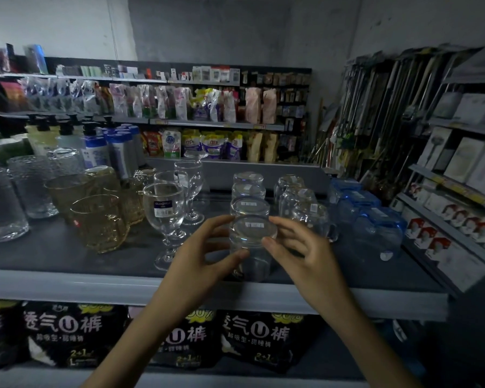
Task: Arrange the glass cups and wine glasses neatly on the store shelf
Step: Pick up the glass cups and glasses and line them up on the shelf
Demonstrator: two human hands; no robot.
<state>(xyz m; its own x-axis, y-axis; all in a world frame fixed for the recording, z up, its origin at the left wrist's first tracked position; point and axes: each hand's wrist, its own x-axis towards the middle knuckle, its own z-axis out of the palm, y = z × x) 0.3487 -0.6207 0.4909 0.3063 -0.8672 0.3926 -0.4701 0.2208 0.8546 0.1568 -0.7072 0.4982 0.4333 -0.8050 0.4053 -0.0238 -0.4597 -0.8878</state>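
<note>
An upside-down clear glass cup with a barcode sticker on its base stands near the front of the grey shelf. My left hand holds its left side, thumb on the wall and fingertips at the top edge. My right hand holds its right side the same way. Behind it runs a row of matching inverted cups. To the left stand wine glasses, the nearest with a label, and more wine glasses behind.
Amber textured cups and clear textured tumblers fill the shelf's left. Clear handled mugs and blue mugs stand to the right. Black packs lie on the shelf below; a boxed-goods rack stands at right.
</note>
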